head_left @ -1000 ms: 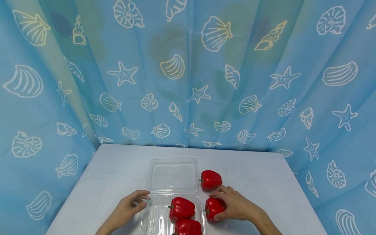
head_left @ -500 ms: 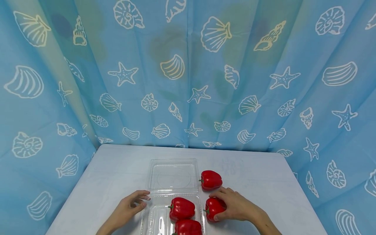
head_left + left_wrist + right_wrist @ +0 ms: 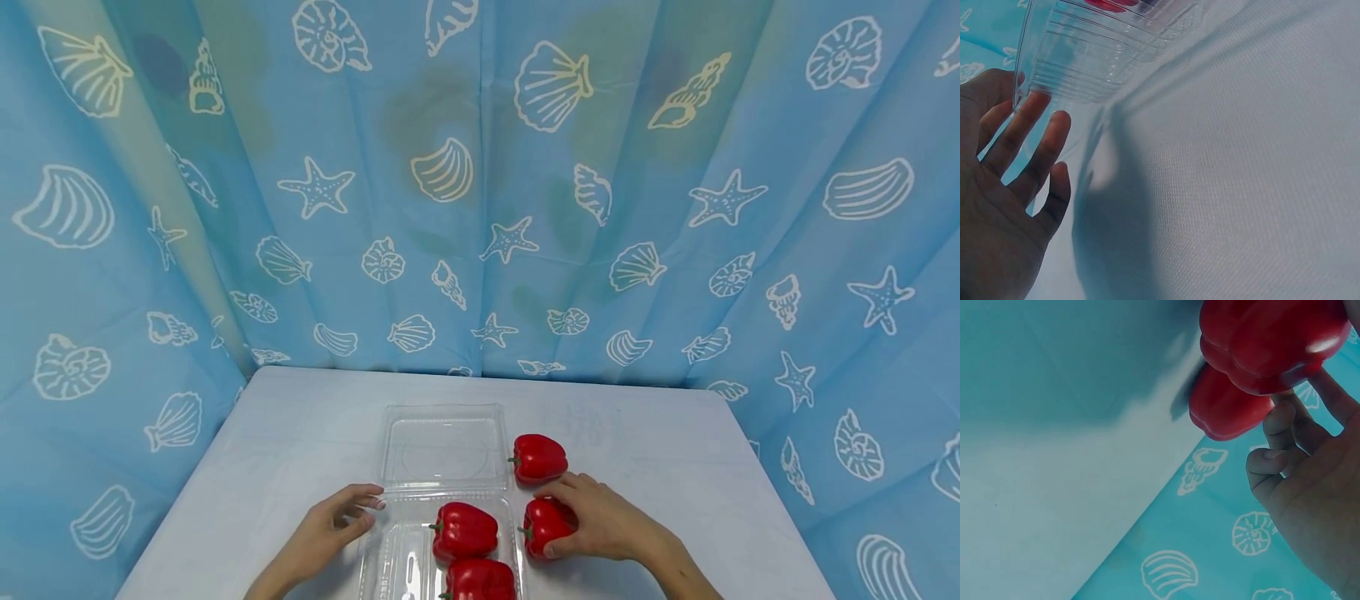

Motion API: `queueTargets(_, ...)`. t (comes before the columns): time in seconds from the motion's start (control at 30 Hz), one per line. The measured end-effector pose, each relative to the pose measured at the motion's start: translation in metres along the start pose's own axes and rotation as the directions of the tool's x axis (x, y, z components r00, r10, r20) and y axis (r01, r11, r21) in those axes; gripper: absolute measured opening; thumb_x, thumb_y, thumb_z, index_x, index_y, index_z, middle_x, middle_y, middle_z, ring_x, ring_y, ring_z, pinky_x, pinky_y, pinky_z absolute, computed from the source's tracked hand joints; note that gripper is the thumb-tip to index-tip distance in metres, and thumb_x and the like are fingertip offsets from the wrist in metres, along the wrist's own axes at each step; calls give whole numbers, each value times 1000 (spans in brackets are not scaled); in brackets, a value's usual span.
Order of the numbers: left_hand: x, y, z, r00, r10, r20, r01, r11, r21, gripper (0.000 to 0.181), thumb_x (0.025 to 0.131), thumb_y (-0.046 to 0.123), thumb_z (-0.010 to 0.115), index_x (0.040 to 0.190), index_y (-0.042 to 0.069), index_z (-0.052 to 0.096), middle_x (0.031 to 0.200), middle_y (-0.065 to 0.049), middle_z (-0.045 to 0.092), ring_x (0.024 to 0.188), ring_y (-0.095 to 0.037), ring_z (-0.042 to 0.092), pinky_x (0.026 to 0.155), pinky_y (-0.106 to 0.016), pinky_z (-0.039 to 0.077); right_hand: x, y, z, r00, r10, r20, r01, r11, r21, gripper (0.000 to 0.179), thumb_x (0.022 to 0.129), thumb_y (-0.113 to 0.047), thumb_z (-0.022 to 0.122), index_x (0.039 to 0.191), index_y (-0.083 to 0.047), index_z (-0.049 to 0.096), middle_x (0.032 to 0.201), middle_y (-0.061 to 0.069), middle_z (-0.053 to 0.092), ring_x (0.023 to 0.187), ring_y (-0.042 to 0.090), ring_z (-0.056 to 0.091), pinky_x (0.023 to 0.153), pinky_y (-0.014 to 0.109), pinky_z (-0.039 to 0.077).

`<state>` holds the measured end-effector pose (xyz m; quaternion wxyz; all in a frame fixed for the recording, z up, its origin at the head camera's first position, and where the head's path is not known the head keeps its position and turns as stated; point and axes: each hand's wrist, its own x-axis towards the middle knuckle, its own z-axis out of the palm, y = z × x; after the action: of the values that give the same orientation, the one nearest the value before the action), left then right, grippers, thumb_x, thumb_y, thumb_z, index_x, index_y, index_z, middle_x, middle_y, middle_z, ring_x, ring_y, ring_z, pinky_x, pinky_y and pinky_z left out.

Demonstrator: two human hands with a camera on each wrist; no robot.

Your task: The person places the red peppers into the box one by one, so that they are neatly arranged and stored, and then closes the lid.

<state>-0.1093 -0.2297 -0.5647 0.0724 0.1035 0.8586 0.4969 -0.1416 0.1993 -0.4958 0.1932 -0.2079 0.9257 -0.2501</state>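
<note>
My right hand (image 3: 600,521) grips a red bell pepper (image 3: 546,531) just right of the clear plastic clamshell box (image 3: 386,550). In the right wrist view that bell pepper (image 3: 1272,340) shows its lobed underside, with thumb and fingers on either side. Two more red bell peppers, an upper one (image 3: 465,532) and a lower one (image 3: 482,579), lie in the box's right part. Behind the held one, a further bell pepper (image 3: 540,459) rests on the table. My left hand (image 3: 322,529) has loosely bent fingers; in the left wrist view its fingertips (image 3: 1040,99) touch the box's rim.
The box's lid (image 3: 444,446) lies folded back, away from me, on the white table (image 3: 637,442). A blue curtain (image 3: 480,208) with shell and starfish prints hangs behind the table and along both sides. The box's near end runs out of the head view.
The bell pepper in my right hand has risen very slightly, and the hand with it. My left hand, the box and the other bell peppers have stayed put.
</note>
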Motion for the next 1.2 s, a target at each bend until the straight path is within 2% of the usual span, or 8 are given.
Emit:
queueTargets(0.37, 1, -1, 0, 1000, 13, -2, -13, 1000, -18, 41, 97, 27, 68, 136, 14, 59, 117, -2, 71, 101, -7, 66, 76, -27, 53, -1, -8, -10, 1000, 26, -7, -27, 999, -18, 80, 56, -44, 96, 127, -31, 62, 128, -1, 58, 116, 25, 52, 76, 45, 60)
queueTargets(0.67, 0, 3, 0, 1000, 15, -8, -15, 1000, -26, 41, 97, 24, 68, 136, 12, 59, 116, -4, 71, 100, -8, 66, 76, -27, 53, -4, -12, -24, 997, 16, -73, -21, 998, -65, 85, 54, -47, 96, 130, -30, 61, 123, -1, 58, 111, 24, 53, 72, 44, 60)
queueTargets(1.0, 0, 1, 1, 1000, -16, -12, 16, 1000, -12, 42, 97, 28, 68, 136, 15, 59, 117, -2, 71, 101, -9, 66, 76, -27, 52, 0, -35, -28, 988, -41, -148, 26, 995, -100, 82, 58, -47, 95, 131, -30, 61, 129, 1, 58, 116, 26, 52, 71, 44, 60)
queueTargets(1.2, 1, 0, 1, 1000, -16, -13, 16, 1000, -13, 41, 98, 28, 67, 136, 15, 59, 117, -2, 71, 101, -8, 66, 76, -27, 52, 6, -50, -26, 974, -101, -203, 79, 990, -114, 77, 62, -52, 92, 129, -33, 61, 128, -3, 59, 116, 22, 53, 75, 42, 60)
